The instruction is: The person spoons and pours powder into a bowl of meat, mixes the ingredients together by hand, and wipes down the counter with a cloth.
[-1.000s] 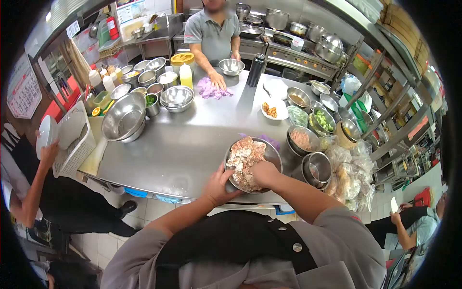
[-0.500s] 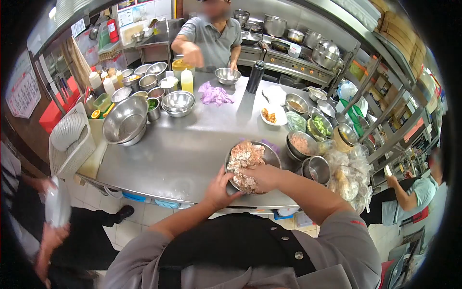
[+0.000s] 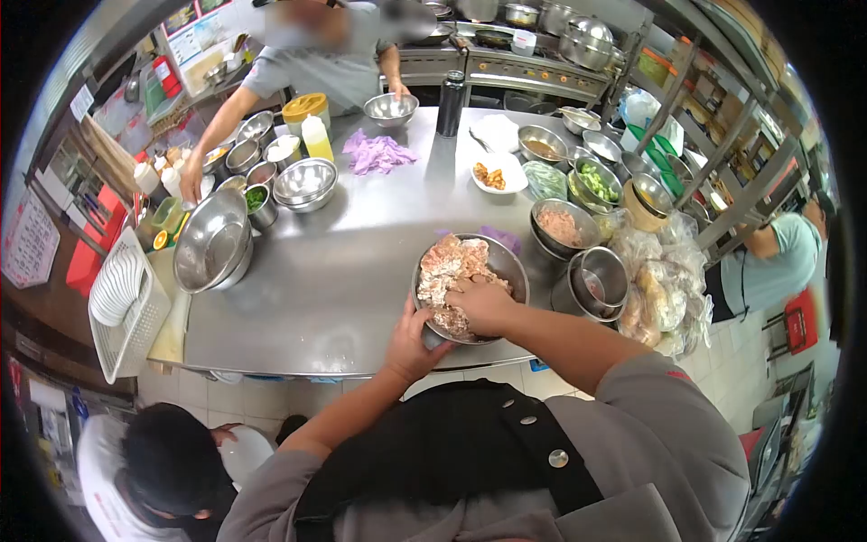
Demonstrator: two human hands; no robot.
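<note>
A metal mixing bowl point(image 3: 517, 271) stands near the front edge of the counter, in front of me. Inside it lies a mass of pinkish raw minced meat point(image 3: 453, 262), patchy with white powder. My left hand point(image 3: 413, 343) clasps the bowl's near left side, thumb up at the rim. My right hand point(image 3: 485, 307) is down in the bowl with its fingers curled into the meat; the fingertips are hidden there. A purple cloth or bag point(image 3: 499, 238) partly shows behind the bowl.
Right of my bowl are a bowl of pink meat point(image 3: 560, 222), stacked metal pots point(image 3: 603, 278) and filled plastic bags point(image 3: 664, 294). A large metal bowl point(image 3: 212, 244) stands left. Opposite, a co-worker point(image 3: 316, 63) reaches left; another person point(image 3: 167, 461) bends low at my left.
The meat under my right hand has shifted slightly; my left hand stays on the bowl. The co-worker opposite has reached over to the left-hand containers. The person at lower left has bent down.
</note>
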